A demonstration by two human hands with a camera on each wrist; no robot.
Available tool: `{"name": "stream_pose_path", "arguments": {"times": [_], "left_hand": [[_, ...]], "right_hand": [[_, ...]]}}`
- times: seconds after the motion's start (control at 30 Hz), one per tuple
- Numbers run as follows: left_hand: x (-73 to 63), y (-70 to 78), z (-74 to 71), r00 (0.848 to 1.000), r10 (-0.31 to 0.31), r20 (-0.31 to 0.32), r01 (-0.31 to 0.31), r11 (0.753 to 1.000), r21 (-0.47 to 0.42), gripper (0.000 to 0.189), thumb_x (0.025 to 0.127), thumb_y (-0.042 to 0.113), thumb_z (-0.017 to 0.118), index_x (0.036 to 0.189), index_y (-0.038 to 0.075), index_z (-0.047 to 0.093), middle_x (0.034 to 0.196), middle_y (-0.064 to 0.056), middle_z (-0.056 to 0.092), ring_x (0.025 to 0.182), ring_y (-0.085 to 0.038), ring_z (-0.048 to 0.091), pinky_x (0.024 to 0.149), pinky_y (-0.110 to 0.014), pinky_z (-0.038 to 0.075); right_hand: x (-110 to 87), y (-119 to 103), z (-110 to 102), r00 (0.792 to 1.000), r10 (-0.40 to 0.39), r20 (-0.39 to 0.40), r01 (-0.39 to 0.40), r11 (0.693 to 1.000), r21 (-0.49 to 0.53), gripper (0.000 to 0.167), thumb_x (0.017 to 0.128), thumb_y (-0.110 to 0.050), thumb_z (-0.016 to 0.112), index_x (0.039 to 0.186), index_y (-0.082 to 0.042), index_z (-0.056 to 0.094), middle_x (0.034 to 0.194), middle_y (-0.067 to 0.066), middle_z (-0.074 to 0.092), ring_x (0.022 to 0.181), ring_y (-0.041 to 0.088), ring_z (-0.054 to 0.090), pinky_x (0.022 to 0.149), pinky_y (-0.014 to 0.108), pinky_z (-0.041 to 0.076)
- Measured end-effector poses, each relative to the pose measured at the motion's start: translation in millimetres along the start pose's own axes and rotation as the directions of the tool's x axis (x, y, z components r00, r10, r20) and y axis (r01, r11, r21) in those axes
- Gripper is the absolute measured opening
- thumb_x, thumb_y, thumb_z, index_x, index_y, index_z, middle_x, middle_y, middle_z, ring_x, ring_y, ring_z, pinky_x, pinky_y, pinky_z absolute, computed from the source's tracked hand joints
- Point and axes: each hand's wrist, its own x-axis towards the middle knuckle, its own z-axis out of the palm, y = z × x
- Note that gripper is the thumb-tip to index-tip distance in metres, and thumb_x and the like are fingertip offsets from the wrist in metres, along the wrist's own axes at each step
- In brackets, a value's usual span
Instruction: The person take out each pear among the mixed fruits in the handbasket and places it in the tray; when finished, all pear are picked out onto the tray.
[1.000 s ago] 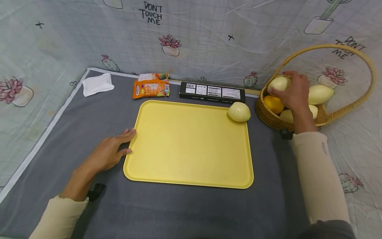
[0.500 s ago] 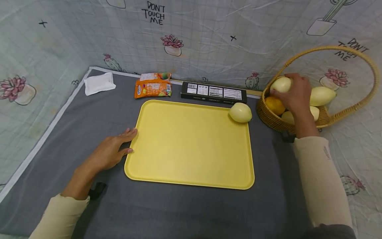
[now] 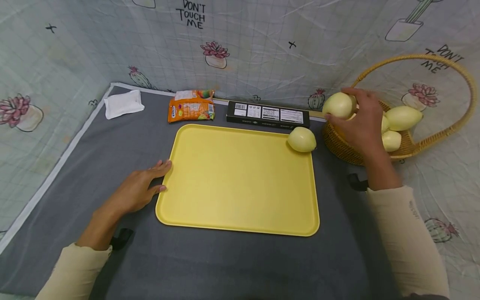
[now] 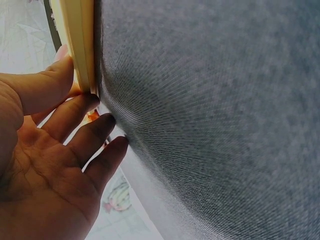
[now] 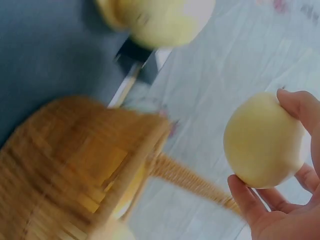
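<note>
A pale yellow, lemon-like fruit (image 3: 339, 105) is held between the thumb and fingers of my right hand (image 3: 361, 121), above the left rim of the wicker basket (image 3: 342, 146). The right wrist view shows this fruit (image 5: 263, 140) clear of the basket's weave. Several other pale fruits (image 3: 403, 118) lie inside the basket, partly hidden by the hand. On the yellow tray's (image 3: 240, 179) far right corner sits a similar fruit (image 3: 301, 139). My left hand (image 3: 136, 191) rests against the tray's left edge, fingers extended; in the left wrist view its thumb touches the rim (image 4: 80, 45).
Behind the tray lie a black box (image 3: 268, 114) with white labels, an orange snack packet (image 3: 191, 106) and a white packet (image 3: 123, 104). The tall basket handle (image 3: 455, 68) arches at the right. A patterned cloth wall (image 3: 251, 54) borders the grey table (image 3: 232, 266).
My right hand has lifted the fruit from inside the basket and moved it slightly left and toward me. The left hand and the tray stay where they were.
</note>
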Motion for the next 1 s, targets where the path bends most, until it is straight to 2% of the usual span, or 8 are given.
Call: {"name": "stream_pose_path", "arguments": {"times": [0.1, 0.2, 0.27, 0.43, 0.63, 0.8, 1.0], "left_hand": [[0.5, 0.0, 0.2, 1.000, -0.005, 0.003, 0.005, 1.000, 0.007, 0.072, 0.095, 0.006, 0.077, 0.159, -0.001, 0.045, 0.166, -0.022, 0.041, 0.154, -0.047, 0.039, 0.119, -0.068, 0.038], [1.1, 0.1, 0.2, 1.000, -0.012, 0.007, 0.012, 1.000, 0.009, 0.073, 0.095, 0.006, 0.077, 0.160, 0.000, 0.044, 0.166, -0.022, 0.041, 0.154, -0.047, 0.039, 0.120, -0.068, 0.038], [1.4, 0.2, 0.1, 1.000, -0.015, 0.010, 0.015, 1.000, 0.008, 0.073, 0.095, 0.006, 0.077, 0.160, 0.000, 0.044, 0.166, -0.021, 0.040, 0.154, -0.047, 0.039, 0.120, -0.068, 0.038], [1.0, 0.0, -0.4, 1.000, -0.010, 0.008, 0.010, 1.000, 0.009, 0.072, 0.095, 0.006, 0.077, 0.160, 0.000, 0.044, 0.166, -0.022, 0.040, 0.154, -0.047, 0.039, 0.119, -0.068, 0.038], [1.0, 0.1, -0.7, 1.000, -0.004, 0.005, 0.004, 1.000, 0.016, 0.072, 0.095, 0.005, 0.077, 0.159, -0.001, 0.045, 0.166, -0.022, 0.041, 0.153, -0.048, 0.040, 0.119, -0.067, 0.039], [1.4, 0.1, -0.5, 1.000, -0.005, 0.004, 0.005, 1.000, 0.021, 0.071, 0.095, 0.006, 0.077, 0.159, 0.000, 0.045, 0.166, -0.022, 0.041, 0.153, -0.047, 0.040, 0.119, -0.067, 0.039], [1.7, 0.2, -0.7, 1.000, -0.011, 0.011, 0.011, 1.000, 0.019, 0.072, 0.095, 0.006, 0.077, 0.159, -0.001, 0.045, 0.166, -0.022, 0.041, 0.154, -0.047, 0.040, 0.119, -0.067, 0.039]], "right_hand": [[-5.4, -14, 8, 0.998, -0.061, 0.010, 0.060, 0.998, 0.027, 0.069, 0.084, -0.020, 0.091, 0.147, -0.012, 0.063, 0.145, 0.024, 0.054, 0.129, 0.039, 0.051, 0.103, 0.060, 0.054], [-12.2, -26, 19, 0.992, -0.124, 0.031, 0.123, 0.991, 0.052, 0.069, 0.084, -0.020, 0.091, 0.147, -0.013, 0.064, 0.144, 0.023, 0.056, 0.123, 0.037, 0.053, 0.093, 0.052, 0.051], [-17.0, -34, 26, 0.985, -0.165, 0.055, 0.161, 0.984, 0.071, 0.069, 0.083, -0.020, 0.092, 0.146, -0.012, 0.064, 0.143, 0.024, 0.056, 0.120, 0.038, 0.053, 0.088, 0.052, 0.048], [-25.4, -51, 49, 0.973, -0.194, 0.124, 0.181, 0.978, 0.106, 0.068, 0.082, -0.023, 0.093, 0.143, -0.012, 0.065, 0.142, 0.023, 0.056, 0.116, 0.037, 0.056, 0.085, 0.052, 0.051], [-32.8, -66, 77, 0.959, -0.180, 0.218, 0.158, 0.981, 0.115, 0.071, 0.080, -0.025, 0.096, 0.142, -0.015, 0.064, 0.143, 0.021, 0.055, 0.117, 0.038, 0.058, 0.088, 0.055, 0.056], [-37.8, -69, 100, 0.947, -0.112, 0.303, 0.083, 0.991, 0.107, 0.073, 0.079, -0.025, 0.096, 0.144, -0.016, 0.063, 0.142, 0.020, 0.055, 0.120, 0.040, 0.058, 0.094, 0.060, 0.053], [-40.8, -71, 122, 0.917, -0.038, 0.398, 0.007, 0.997, 0.078, 0.076, 0.080, -0.028, 0.096, 0.146, -0.015, 0.060, 0.145, 0.021, 0.052, 0.124, 0.040, 0.055, 0.100, 0.061, 0.051]]}}
